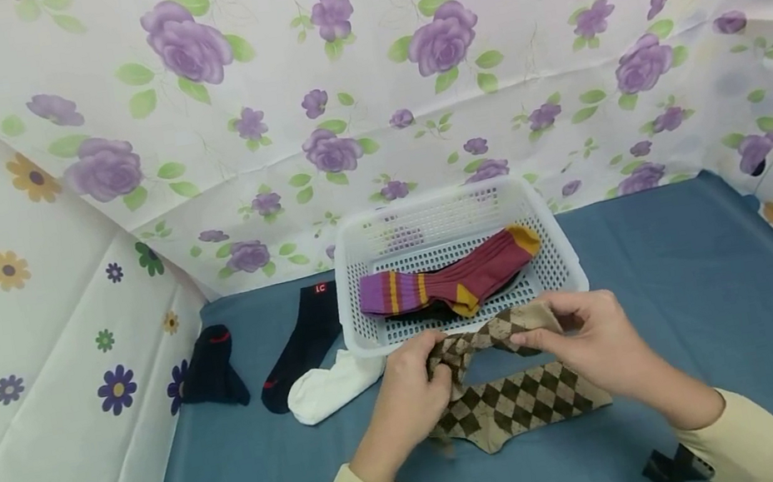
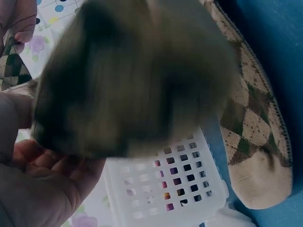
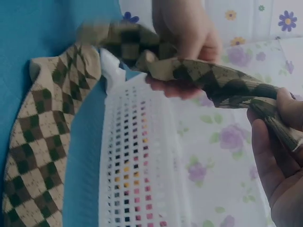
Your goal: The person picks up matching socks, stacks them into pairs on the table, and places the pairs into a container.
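A tan and brown argyle sock point(image 1: 495, 331) is stretched between my two hands, just in front of the basket. My left hand point(image 1: 409, 385) grips it near the foot end, and its toe part hangs loose, blurred in the left wrist view. The cuff end is pinched between thumb and fingers of my right hand point(image 1: 595, 338). Beneath them a matching argyle sock point(image 1: 529, 402) lies flat on the blue cloth. In the left wrist view, the toe of that lying sock point(image 2: 262, 182) shows at the right.
A white plastic basket point(image 1: 571, 266) behind the hands holds maroon and purple socks point(image 1: 471, 274) with yellow parts, on top of black ones. To its left lie a white sock point(image 1: 334, 387), a dark sock with a red label point(image 1: 304, 342) and a folded dark sock point(image 1: 213, 369).
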The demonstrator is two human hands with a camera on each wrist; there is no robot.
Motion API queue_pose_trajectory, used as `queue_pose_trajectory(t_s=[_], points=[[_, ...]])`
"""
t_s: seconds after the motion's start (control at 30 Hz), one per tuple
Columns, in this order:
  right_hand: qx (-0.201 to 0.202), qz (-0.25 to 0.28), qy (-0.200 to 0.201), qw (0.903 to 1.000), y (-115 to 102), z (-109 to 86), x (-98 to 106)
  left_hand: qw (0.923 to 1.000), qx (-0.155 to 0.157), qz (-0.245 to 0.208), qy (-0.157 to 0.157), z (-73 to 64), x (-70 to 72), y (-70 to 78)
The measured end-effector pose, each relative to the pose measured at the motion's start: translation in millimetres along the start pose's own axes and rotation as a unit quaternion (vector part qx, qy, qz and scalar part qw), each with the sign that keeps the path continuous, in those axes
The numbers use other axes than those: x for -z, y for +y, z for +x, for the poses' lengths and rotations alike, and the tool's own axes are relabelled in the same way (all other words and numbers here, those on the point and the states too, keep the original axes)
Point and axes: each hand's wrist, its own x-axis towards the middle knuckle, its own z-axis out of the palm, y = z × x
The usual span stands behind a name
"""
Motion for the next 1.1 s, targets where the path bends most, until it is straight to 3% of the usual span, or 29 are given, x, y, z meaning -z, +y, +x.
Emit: queue_pose_trajectory(t_s=[0.17, 0.4, 0.57, 0.83, 1.0, 1.1], points=[[0.02, 0.011, 0.021, 0.9995, 9, -0.5, 10, 0.9998, 0.017, -0.009, -0.002, -1.3, 1.6, -8.1], [0.014, 0.0, 0.058, 0.9982, 13, -2.6, 21, 0.9979, 0.051, 0.002, -0.038, -7.2, 12.4, -24.4], [0.021, -0.023, 0.082, 0.9961, 16, -2.6, 30, 0.9927, 0.104, -0.021, -0.057, -14.5, 21.0, -40.0], [0.063, -0.076, 0.047, 0.994, 37, -9.6, 43, 0.9837, 0.158, -0.085, -0.004, -19.9, 30.8, -55.9], [0.058, -0.098, 0.027, 0.9931, 46, -14.2, 48, 0.9712, 0.191, -0.14, 0.025, -20.8, 32.6, -60.3], [0.047, -0.106, 0.009, 0.9932, 53, -18.0, 51, 0.9694, 0.198, -0.143, 0.023, -21.6, 31.6, -62.9]])
